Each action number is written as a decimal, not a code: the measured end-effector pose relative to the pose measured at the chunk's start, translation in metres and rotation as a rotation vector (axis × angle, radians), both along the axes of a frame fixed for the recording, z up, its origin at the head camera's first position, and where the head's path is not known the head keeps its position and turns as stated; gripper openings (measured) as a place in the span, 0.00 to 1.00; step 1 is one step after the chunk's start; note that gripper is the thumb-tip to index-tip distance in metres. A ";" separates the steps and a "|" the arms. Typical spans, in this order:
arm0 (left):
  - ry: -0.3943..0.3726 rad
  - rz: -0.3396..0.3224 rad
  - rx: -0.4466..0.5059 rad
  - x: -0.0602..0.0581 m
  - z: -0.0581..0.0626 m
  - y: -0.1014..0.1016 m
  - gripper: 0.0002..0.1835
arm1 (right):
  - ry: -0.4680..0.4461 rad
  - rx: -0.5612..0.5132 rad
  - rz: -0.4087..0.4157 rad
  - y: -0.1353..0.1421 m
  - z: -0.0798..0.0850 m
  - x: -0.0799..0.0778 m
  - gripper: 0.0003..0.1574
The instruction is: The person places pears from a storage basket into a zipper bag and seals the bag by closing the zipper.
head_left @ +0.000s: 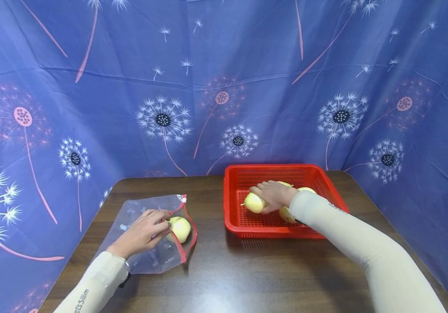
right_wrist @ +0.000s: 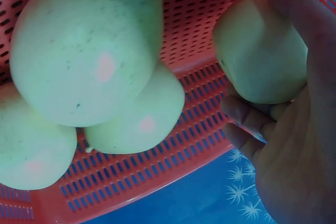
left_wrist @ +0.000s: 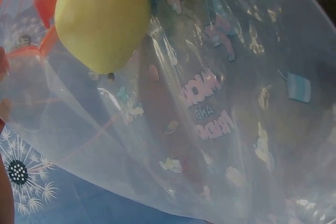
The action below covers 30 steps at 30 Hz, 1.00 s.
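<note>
In a red basket [head_left: 263, 230], the right hand [head_left: 273, 195] is grasping a pear [head_left: 253, 203] that might slip if loosely held, the left hand [head_left: 145, 230] pinching a clear bag [head_left: 157, 260].

Bare desk [head_left: 216, 265] opens a wide lane between the plastic bag [head_left: 151, 261] and the red basket [head_left: 232, 230], whose raised rim bars any low sideways pass! Inside, slotted floor shows between the gripped fruit [right_wrist: 260, 51] and the three clustered fruits [right_wrist: 84, 51], while the right sleeve [head_left: 337, 230] blocks the near right corner. Over at the bag, the mouth gapes basketward, but a bagged fruit [head_left: 180, 229] crowds it and the left hand [head_left: 145, 230] covers its left side. Behind, the curtain [head_left: 192, 143] walls everything off!
</note>
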<state>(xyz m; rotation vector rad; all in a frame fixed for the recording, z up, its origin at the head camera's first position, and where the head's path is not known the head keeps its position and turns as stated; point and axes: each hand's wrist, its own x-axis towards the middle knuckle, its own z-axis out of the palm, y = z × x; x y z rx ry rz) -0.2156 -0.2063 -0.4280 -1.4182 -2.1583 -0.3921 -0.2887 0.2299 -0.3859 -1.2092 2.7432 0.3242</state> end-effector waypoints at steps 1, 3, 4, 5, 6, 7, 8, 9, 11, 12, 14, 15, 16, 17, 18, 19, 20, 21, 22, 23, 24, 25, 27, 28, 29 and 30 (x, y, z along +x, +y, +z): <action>-0.003 0.002 -0.001 0.000 0.000 0.000 0.18 | -0.004 -0.003 -0.002 -0.001 0.001 0.000 0.44; -0.003 0.004 -0.003 0.000 -0.001 -0.001 0.17 | -0.007 -0.014 -0.006 -0.003 0.002 0.001 0.43; -0.002 0.004 -0.003 0.001 -0.001 -0.001 0.17 | -0.009 -0.018 -0.011 -0.003 0.002 0.001 0.43; 0.000 0.004 -0.001 0.001 -0.001 -0.001 0.17 | -0.007 -0.021 -0.014 -0.003 0.003 0.001 0.44; 0.003 0.002 0.001 0.001 -0.001 -0.001 0.16 | -0.002 -0.029 -0.013 -0.004 0.004 0.001 0.44; 0.008 0.000 0.004 0.000 -0.001 -0.001 0.16 | -0.003 -0.035 -0.017 -0.004 0.005 0.000 0.44; 0.009 0.001 0.005 0.000 -0.001 -0.001 0.16 | 0.000 -0.040 -0.020 -0.003 0.006 0.000 0.44; 0.009 0.003 0.005 0.000 -0.001 -0.001 0.17 | 0.002 -0.046 -0.020 -0.003 0.007 0.000 0.44; 0.010 0.006 0.004 0.000 0.000 -0.002 0.17 | 0.007 -0.070 -0.017 -0.003 0.008 -0.001 0.45; 0.008 0.007 0.002 0.000 0.000 -0.002 0.18 | 0.006 -0.084 -0.015 -0.003 0.009 -0.001 0.45; 0.005 0.012 -0.001 0.000 0.001 -0.002 0.18 | 0.004 -0.112 -0.015 -0.003 0.010 -0.002 0.46; 0.006 0.012 -0.002 0.000 0.000 -0.002 0.17 | 0.003 -0.130 -0.011 -0.003 0.011 -0.002 0.46; 0.005 0.013 -0.003 0.000 0.000 -0.002 0.17 | 0.004 -0.151 -0.003 -0.003 0.012 -0.001 0.46; 0.004 0.013 -0.003 0.000 0.000 -0.002 0.17 | 0.004 -0.166 0.003 -0.003 0.013 -0.001 0.46; 0.004 0.014 -0.004 0.000 0.000 -0.003 0.17 | 0.006 -0.184 0.009 -0.002 0.013 -0.001 0.45; 0.004 0.014 -0.004 0.000 0.000 -0.003 0.17 | 0.013 -0.204 0.021 -0.002 0.014 -0.001 0.45; 0.004 0.016 -0.004 0.000 0.000 -0.003 0.17 | 0.020 -0.222 0.032 -0.003 0.014 -0.001 0.44; 0.003 0.018 -0.006 0.000 0.000 -0.003 0.17 | 0.032 -0.242 0.047 -0.003 0.015 -0.001 0.43; 0.003 0.019 -0.005 0.000 0.000 -0.003 0.17 | 0.043 -0.261 0.059 -0.003 0.015 0.000 0.43; 0.004 0.019 -0.005 0.000 0.001 -0.003 0.17 | 0.053 -0.275 0.065 -0.003 0.015 0.000 0.42; 0.004 0.019 -0.004 0.000 0.001 -0.003 0.17 | 0.063 -0.295 0.073 -0.004 0.016 0.000 0.42; 0.005 0.019 -0.004 0.000 0.001 -0.003 0.17 | 0.073 -0.309 0.079 -0.004 0.017 0.000 0.42; 0.011 0.017 0.001 -0.001 0.001 -0.003 0.17 | 0.083 -0.330 0.083 -0.005 0.019 0.002 0.41; 0.016 0.015 0.002 -0.002 0.001 -0.003 0.17 | 0.088 -0.341 0.082 -0.006 0.020 0.002 0.41; 0.020 0.013 0.004 -0.002 0.001 -0.003 0.17 | 0.089 -0.351 0.077 -0.007 0.021 0.003 0.41; 0.022 0.012 0.004 -0.003 0.001 -0.003 0.17 | 0.091 -0.359 0.073 -0.007 0.022 0.004 0.41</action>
